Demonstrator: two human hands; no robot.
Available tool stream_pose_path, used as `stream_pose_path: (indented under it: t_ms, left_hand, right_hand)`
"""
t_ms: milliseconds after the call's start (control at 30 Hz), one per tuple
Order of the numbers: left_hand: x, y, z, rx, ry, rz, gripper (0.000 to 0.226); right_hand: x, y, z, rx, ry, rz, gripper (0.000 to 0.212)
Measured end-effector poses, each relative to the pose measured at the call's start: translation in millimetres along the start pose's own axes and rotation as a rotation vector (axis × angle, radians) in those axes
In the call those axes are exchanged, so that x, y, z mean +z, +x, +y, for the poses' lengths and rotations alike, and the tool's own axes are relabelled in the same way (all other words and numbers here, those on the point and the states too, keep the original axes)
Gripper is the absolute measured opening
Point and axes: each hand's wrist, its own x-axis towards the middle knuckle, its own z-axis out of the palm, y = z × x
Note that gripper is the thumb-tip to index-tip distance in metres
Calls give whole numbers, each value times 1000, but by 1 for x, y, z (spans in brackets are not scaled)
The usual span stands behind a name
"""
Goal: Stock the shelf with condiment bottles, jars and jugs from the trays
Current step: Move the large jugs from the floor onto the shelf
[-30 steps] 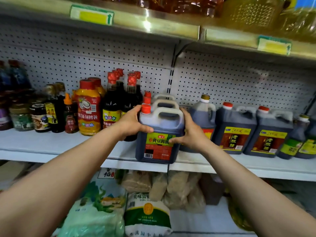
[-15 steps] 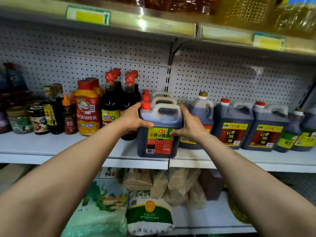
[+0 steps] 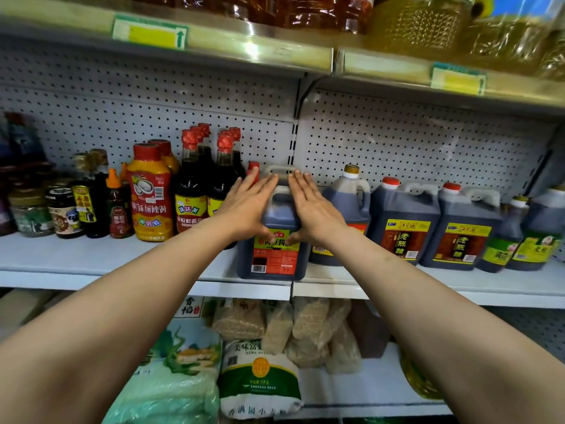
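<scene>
A dark soy sauce jug [image 3: 275,255] with a red and yellow label stands upright on the white middle shelf [image 3: 91,264], near its front edge. Behind it I see the handle and red cap of at least one more such jug. My left hand [image 3: 247,206] and my right hand [image 3: 315,209] lie flat against the jug's upper front. Their fingers are stretched out and point toward the pegboard, and the thumbs rest on the label. Neither hand is wrapped around the jug.
Left of the jug stand dark red-capped bottles [image 3: 192,191], an orange oyster sauce bottle [image 3: 149,194] and small jars [image 3: 64,212]. To the right are a brown jug [image 3: 348,206] and two vinegar jugs [image 3: 403,228]. Rice bags [image 3: 260,377] fill the lower shelf; oil bottles [image 3: 422,22] sit above.
My hands have let go of the jug's sides and moved onto its front, palms flat. The jug now stands a little further back on the shelf.
</scene>
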Motion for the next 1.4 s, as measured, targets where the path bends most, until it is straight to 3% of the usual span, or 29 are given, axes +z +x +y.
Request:
stream_pose_path:
  t_ms: [367, 633, 1400]
  left_hand:
    - [8, 3, 3, 67, 349, 56, 134]
    - [9, 4, -1, 98, 290, 145, 133]
    - [22, 40, -15, 55, 245, 112, 134]
  right_hand:
    - [8, 1, 1, -17, -37, 62, 137]
    - [8, 1, 7, -48, -9, 95, 134]
    - [22, 40, 24, -45, -28, 94, 133]
